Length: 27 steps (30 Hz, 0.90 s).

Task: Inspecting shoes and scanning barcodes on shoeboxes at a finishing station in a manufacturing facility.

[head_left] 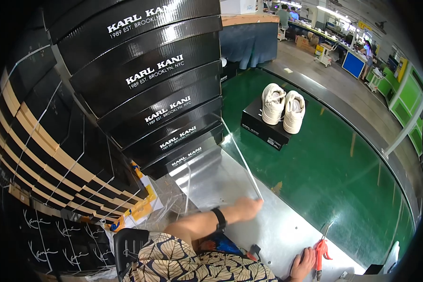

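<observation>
My left hand [248, 209], a black band on its wrist, reaches over the metal tabletop with its fingers closed on the end of a white packing strap [242, 157]. The strap runs taut and straight from the hand up toward the stack of black shoeboxes [160, 73]. My right hand [304, 265] lies on the metal with its fingers stretched out, beside a red air blow gun [321, 253]. Beyond, on the green surface, a pair of cream sneakers [283, 108] stands on a single black shoebox [263, 129].
Strapped stacks of black boxes with tan edges [47, 141] rise at the left. Near them lies clear plastic wrap [174, 199] with yellow tape [138, 207]. A raised dark rim [362, 124] borders the green surface. People work at benches [315, 30] far off.
</observation>
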Available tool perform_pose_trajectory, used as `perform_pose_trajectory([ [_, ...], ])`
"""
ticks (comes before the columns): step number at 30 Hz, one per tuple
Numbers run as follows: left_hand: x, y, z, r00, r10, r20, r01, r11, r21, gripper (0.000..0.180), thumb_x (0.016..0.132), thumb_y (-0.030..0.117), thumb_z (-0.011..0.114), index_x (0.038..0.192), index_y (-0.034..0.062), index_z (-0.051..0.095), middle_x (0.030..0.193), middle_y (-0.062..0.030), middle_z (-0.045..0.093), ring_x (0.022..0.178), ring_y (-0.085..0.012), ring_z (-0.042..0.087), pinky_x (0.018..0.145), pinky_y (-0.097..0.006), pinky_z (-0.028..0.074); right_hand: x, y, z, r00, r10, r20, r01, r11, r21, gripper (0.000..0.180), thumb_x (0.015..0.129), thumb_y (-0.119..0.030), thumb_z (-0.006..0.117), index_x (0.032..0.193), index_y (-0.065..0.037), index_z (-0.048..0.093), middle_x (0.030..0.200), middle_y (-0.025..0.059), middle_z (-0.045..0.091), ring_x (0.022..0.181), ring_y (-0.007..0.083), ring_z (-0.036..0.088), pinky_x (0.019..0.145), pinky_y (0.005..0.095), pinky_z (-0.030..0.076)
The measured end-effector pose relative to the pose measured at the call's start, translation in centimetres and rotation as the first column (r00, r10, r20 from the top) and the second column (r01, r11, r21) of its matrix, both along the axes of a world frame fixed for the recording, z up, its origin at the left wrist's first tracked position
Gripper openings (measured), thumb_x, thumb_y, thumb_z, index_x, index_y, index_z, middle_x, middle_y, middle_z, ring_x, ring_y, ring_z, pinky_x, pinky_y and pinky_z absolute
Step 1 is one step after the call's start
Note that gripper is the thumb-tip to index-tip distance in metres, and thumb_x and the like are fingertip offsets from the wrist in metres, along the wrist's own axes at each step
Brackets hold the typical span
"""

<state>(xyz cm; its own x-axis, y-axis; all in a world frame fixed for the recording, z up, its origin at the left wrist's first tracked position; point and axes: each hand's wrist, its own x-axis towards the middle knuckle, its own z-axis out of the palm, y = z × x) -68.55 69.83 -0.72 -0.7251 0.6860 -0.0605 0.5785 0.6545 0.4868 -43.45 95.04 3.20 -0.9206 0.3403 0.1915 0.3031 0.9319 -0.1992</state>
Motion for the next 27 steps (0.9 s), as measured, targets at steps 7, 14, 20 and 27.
perform_pose_trajectory([
  [7,6.9,-1.7,3.9,0.908,-0.399,0.124,0.403,0.915,-0.009,0.019,0.085,0.018,0.046,0.091,0.0017,0.054,0.067,-0.0187,0.061,0.062,-0.0375,0.061,0.056,-0.047,0.048,0.3,-0.2,0.2,0.997,-0.010,-0.079,0.011,1.000,0.009,0.034,0.083,-0.023,0.059,0.110,-0.001,0.059,0.116,0.0194,0.056,0.115,0.0347,0.048,0.099,0.0420,0.037],
  [14,10.2,-15.6,6.0,0.857,-0.234,0.460,0.450,0.776,-0.442,0.024,0.084,0.024,0.047,0.091,0.0030,0.056,0.077,-0.0200,0.064,0.075,-0.0359,0.064,0.061,-0.047,0.050,0.7,0.4,-0.2,0.998,-0.021,-0.064,0.019,0.999,-0.040,0.036,0.083,-0.021,0.059,0.110,0.002,0.058,0.117,0.0199,0.056,0.116,0.0349,0.047,0.100,0.0422,0.036],
  [20,17.6,-30.9,-10.8,0.997,-0.016,0.077,0.045,0.916,-0.398,0.023,0.078,0.017,0.056,0.093,0.0067,0.069,0.091,-0.0127,0.067,0.084,-0.0297,0.064,0.073,-0.041,0.049,0.8,0.2,0.7,0.998,-0.016,-0.061,0.013,0.999,-0.044,0.035,0.084,-0.021,0.058,0.109,0.003,0.058,0.117,0.0204,0.056,0.116,0.0350,0.047,0.100,0.0414,0.036],
  [27,11.3,-27.5,-5.9,0.778,0.199,0.596,0.205,0.817,-0.540,0.049,0.076,0.042,0.059,0.108,0.0058,0.063,0.109,-0.0142,0.062,0.099,-0.0302,0.058,0.085,-0.041,0.044,0.7,0.0,0.7,0.996,0.035,-0.078,-0.039,0.998,-0.047,0.032,0.084,-0.019,0.058,0.107,0.004,0.059,0.115,0.0216,0.057,0.116,0.0362,0.047,0.101,0.0421,0.035],
])
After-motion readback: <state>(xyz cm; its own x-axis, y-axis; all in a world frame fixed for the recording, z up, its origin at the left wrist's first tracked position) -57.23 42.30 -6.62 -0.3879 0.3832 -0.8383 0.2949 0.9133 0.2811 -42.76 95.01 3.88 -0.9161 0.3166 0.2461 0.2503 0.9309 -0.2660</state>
